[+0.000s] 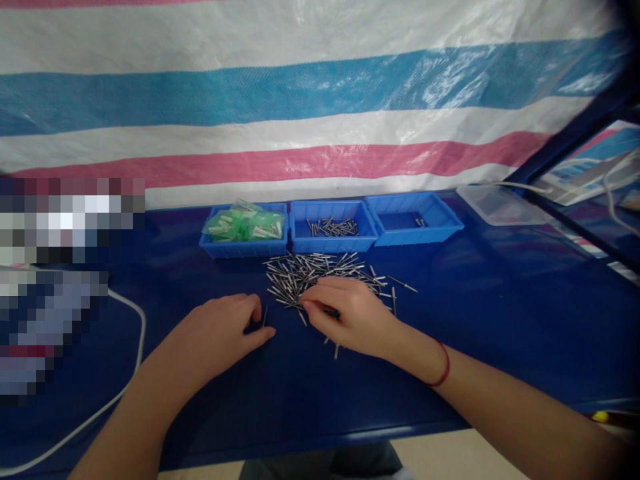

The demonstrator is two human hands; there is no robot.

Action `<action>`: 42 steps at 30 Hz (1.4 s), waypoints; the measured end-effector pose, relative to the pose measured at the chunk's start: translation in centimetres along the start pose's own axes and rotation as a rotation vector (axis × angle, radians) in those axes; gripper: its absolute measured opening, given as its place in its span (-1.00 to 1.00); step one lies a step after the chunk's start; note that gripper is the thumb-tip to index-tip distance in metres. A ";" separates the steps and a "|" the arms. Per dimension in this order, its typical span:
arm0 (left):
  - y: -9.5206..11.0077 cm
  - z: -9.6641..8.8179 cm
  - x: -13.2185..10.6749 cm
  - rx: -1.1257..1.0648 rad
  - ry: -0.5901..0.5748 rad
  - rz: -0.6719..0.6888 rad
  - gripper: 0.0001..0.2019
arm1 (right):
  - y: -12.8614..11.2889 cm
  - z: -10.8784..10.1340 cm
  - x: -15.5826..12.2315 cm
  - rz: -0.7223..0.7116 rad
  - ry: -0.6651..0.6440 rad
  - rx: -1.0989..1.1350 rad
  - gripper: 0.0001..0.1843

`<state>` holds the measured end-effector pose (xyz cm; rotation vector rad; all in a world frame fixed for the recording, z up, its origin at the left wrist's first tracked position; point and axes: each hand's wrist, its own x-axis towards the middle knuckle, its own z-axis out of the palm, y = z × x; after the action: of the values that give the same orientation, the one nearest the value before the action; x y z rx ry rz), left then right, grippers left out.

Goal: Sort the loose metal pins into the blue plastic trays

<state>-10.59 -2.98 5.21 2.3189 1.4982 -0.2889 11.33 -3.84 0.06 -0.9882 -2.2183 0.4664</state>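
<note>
A loose heap of silvery blind rivets [300, 270] with thin pins lies on the blue table. Over its front side is my right hand [353, 313], thumb and forefinger pinched together on a rivet that the fingertips mostly hide. My left hand [225, 330] rests on the table left of the heap, its thumb and curled forefinger apart. Beside those fingertips a single rivet [265, 315] shows in the gap; it does not look gripped. A few stray rivets [337, 351] lie beneath and in front of my right hand.
Behind the heap stand three blue bins: the left bin [245, 250] with green bags, the middle bin [334, 243] with rivets, the right bin [425, 235] with a few small pieces. A clear plastic lid [505, 205] lies farther right. A white cable [143, 333] curves along the left.
</note>
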 end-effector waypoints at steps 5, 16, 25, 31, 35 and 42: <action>0.5 -0.1 0.4 0.005 0.017 0.018 -0.83 | 0.0 0.1 0.1 -0.016 0.029 0.003 -0.84; 2.2 1.3 2.3 -0.506 0.310 0.239 -0.79 | -0.3 -0.2 0.2 0.102 0.196 0.156 -0.89; 2.9 2.2 2.6 -0.685 0.266 0.261 -0.75 | -0.5 -0.1 0.3 0.243 0.275 0.386 -0.89; 3.0 2.2 2.5 -0.702 0.266 0.290 -0.76 | -0.4 -0.1 0.4 0.239 0.284 0.432 -0.92; 3.0 2.3 2.6 -0.683 0.285 0.299 -0.76 | -0.3 -0.2 0.3 0.228 0.288 0.414 -0.92; 2.8 2.4 2.9 -0.632 0.404 0.295 -0.81 | -0.5 -0.6 0.3 0.162 0.285 0.352 -0.91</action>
<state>-6.74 -2.56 2.46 2.0814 1.1439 0.6711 11.29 -3.91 0.93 -0.9783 -1.7377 0.7137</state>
